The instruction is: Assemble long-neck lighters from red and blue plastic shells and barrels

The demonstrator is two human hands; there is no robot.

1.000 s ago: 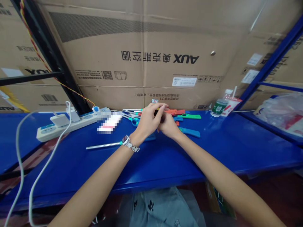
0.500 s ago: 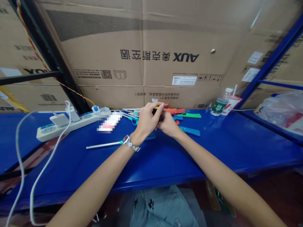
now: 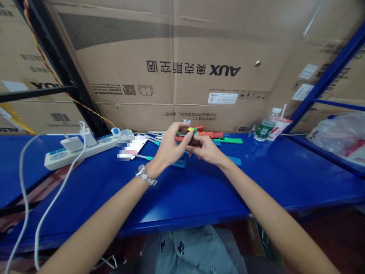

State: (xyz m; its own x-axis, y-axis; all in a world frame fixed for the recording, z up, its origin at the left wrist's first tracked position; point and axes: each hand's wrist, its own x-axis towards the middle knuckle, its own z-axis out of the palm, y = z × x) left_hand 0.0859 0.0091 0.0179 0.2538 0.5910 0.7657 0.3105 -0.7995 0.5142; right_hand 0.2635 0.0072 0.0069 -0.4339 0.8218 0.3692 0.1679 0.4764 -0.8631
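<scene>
Both hands meet over the back middle of the blue table. Between their fingers is a small dark object with a yellow top [image 3: 190,130]. My left hand [image 3: 172,146], with a watch and a metal bracelet at its wrist, has its thumb and fingers closed on it. My right hand [image 3: 207,149] is closed around its right side; its curled fingers partly hide the object. Around and behind the hands lie several long lighters with coloured handles, among them a green one [image 3: 234,140], an orange one [image 3: 209,134] and a blue one [image 3: 234,160].
A white power strip [image 3: 85,151] with plugs and cables lies at the left, beside a phone [image 3: 138,146]. A water bottle [image 3: 264,129] and a red and white cup [image 3: 279,127] stand at the back right. Cardboard [image 3: 188,38] rises behind the table.
My left hand has shifted slightly left and its fingers have lifted, uncovering the yellow top of the dark object. The metal lighter tube near the left wrist is now farther back, by the phone.
</scene>
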